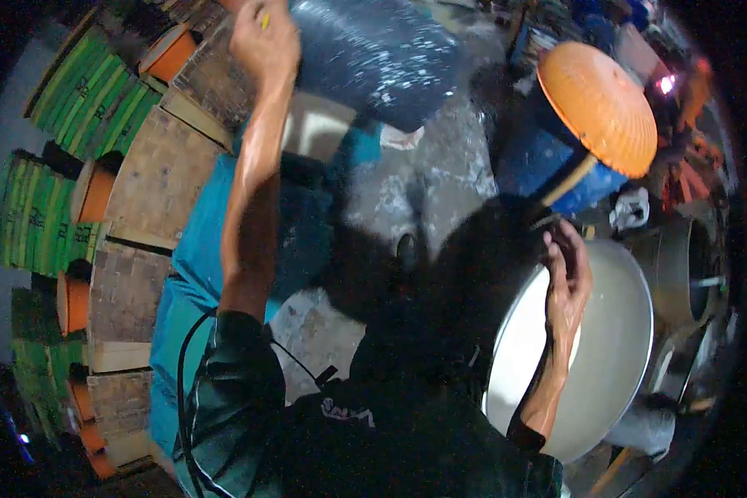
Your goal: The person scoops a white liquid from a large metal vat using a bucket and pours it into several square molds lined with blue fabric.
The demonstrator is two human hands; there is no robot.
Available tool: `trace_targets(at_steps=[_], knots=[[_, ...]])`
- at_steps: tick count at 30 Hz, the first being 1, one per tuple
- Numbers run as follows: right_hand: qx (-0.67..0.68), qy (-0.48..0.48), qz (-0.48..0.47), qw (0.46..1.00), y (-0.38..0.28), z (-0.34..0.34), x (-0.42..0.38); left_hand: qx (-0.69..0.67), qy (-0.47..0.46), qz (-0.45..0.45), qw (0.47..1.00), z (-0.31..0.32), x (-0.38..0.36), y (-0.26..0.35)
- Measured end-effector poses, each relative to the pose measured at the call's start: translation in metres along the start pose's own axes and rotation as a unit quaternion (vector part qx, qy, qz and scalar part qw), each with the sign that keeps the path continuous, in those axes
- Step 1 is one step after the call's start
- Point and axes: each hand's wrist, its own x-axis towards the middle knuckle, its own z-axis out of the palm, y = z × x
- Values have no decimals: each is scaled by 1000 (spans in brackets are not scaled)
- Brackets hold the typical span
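My left hand (266, 41) is raised at the top of the view, fingers curled closed. A small yellow bit shows at it, but what it grips cannot be made out. Right beside it lies a dark blue plastic sheet (373, 58) with white specks, smeared by motion. My right hand (568, 270) hangs over a large round metal basin (646, 332) of whitish liquid, its fingers loosely bent and apart with nothing visible in them. Just beyond those fingertips, a wooden stick (568, 181) runs up beneath an orange ribbed plastic basin (598, 108).
A blue drum (539, 166) stands under the orange basin. To the left, woven panels (162, 178) line a teal sheet (199, 241), with green slatted stacks (33, 216) and orange pots (95, 191) behind. A metal cylinder (676, 266) stands at the right. The floor (456, 183) is stained white.
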Motion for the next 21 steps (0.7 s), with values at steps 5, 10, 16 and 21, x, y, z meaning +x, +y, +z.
trace_targets(at_steps=[5, 10, 16, 21], knots=[[317, -2, 150, 937, 35, -15, -39, -254, -148, -140, 946, 39, -44, 218], [452, 106, 245, 851, 66, -1, -33, -342, -331, -207, 855, 76, -146, 279], [321, 375, 272, 826, 62, -28, -89, -443, -449, -234, 740, 77, -169, 371], [319, 486, 255, 773, 95, -80, -129, -446, -740, -209, 459, 108, -182, 411]])
